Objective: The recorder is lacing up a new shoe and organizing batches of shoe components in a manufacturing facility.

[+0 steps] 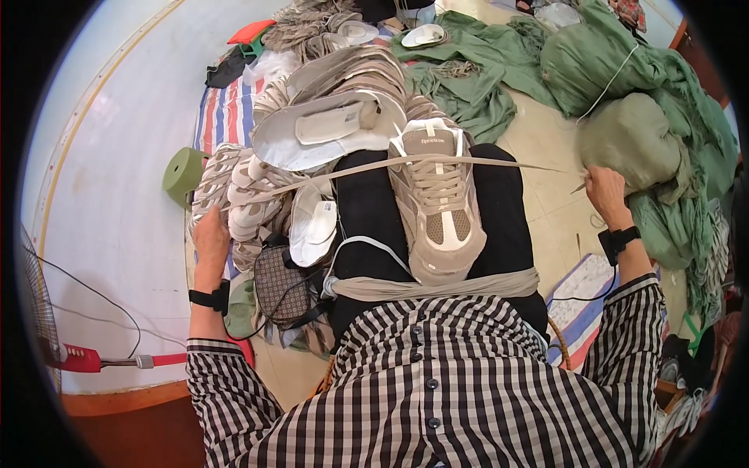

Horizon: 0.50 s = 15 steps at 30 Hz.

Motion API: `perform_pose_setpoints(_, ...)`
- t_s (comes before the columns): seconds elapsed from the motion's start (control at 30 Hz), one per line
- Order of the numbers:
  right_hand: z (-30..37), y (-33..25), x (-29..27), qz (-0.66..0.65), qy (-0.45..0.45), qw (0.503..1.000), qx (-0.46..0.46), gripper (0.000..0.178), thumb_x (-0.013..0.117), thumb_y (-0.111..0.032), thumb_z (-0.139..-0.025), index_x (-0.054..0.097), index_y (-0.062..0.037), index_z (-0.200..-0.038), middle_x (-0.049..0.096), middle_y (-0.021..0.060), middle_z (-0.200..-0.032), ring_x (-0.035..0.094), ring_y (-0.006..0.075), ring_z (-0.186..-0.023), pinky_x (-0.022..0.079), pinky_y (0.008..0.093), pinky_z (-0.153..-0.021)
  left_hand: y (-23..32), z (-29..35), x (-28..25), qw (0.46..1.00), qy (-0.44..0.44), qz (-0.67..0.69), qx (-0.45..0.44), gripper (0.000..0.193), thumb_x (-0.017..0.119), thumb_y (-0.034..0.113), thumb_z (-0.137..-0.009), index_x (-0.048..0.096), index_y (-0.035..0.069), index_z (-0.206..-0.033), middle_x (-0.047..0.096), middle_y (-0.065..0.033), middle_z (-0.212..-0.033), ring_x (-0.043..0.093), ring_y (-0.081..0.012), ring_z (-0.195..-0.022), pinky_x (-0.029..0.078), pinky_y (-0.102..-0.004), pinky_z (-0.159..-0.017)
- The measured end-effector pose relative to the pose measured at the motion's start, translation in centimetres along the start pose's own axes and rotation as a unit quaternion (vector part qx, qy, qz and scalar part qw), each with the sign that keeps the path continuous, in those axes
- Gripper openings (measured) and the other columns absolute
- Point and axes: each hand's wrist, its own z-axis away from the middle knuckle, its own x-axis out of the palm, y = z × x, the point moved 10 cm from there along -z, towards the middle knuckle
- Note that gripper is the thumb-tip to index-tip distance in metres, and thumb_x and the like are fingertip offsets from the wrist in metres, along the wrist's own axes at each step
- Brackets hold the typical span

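Observation:
A beige-and-grey sneaker [434, 199] lies on my black-trousered lap, its toe toward me. Its flat beige shoelace [351, 169] is threaded through the eyelets, and the two ends stretch out sideways from the top of the shoe. On the left, my left hand [211, 238] is closed on one lace end, beside a stack of shoe uppers. Far out on the right, my right hand [607, 191] is closed on the other end; the lace blurs near its fingers. A bundle of loose laces [437, 285] lies across my thighs behind the toe.
Piled shoe uppers [343, 78] and white-lined uppers [314, 226] lie ahead and left. Green cloth sacks [632, 140] fill the far right. Beside my left hand stand an olive roll [184, 175] and a patterned bag [285, 287]. A red-handled tool [86, 359] is at lower left.

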Motion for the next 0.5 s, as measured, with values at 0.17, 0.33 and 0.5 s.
perform_pose_setpoints(0.17, 0.6, 3.5, -1.7, 0.022, 0.123, 0.990, 0.063, 0.008, 0.050, -0.006, -0.086, 0.051, -0.0030, -0.093, 0.060, 0.0205, -0.076, 0.060, 0.0409, -0.074, 0.047, 0.0498, -0.066, -1.3, 0.3, 0.5, 1.000, 0.003, 0.004, -0.010, 0.010, 0.047, 0.007, -0.090, 0.054, 0.001, -0.086, 0.059, -0.0255, -0.070, 0.059, -0.0455, -0.070, 0.043, -0.0529, -0.060)
perform_pose_setpoints(0.33, 1.0, 7.2, -2.8, -0.038, 0.162, 0.978, 0.125, 0.016, 0.047, -0.004, -0.088, 0.052, -0.0055, -0.103, 0.061, 0.0232, -0.079, 0.060, 0.0437, -0.079, 0.046, 0.0507, -0.067, -1.6, -0.1, 0.9, 1.000, -0.005, 0.017, -0.013, 0.013, 0.046, 0.008, -0.091, 0.055, 0.000, -0.087, 0.059, -0.0265, -0.071, 0.059, -0.0461, -0.071, 0.043, -0.0531, -0.061)
perform_pose_setpoints(0.5, 1.9, 10.9, -0.8, -0.092, 0.178, 0.958, 0.204, 0.012, 0.045, -0.011, -0.096, 0.056, -0.0078, -0.100, 0.060, 0.0228, -0.077, 0.057, 0.0432, -0.072, 0.046, 0.0464, -0.065, -2.7, 0.1, 1.6, 0.998, 0.002, 0.055, 0.011, 0.014, 0.048, 0.009, -0.091, 0.059, 0.000, -0.087, 0.059, -0.0291, -0.076, 0.058, -0.0475, -0.073, 0.044, -0.0525, -0.061)
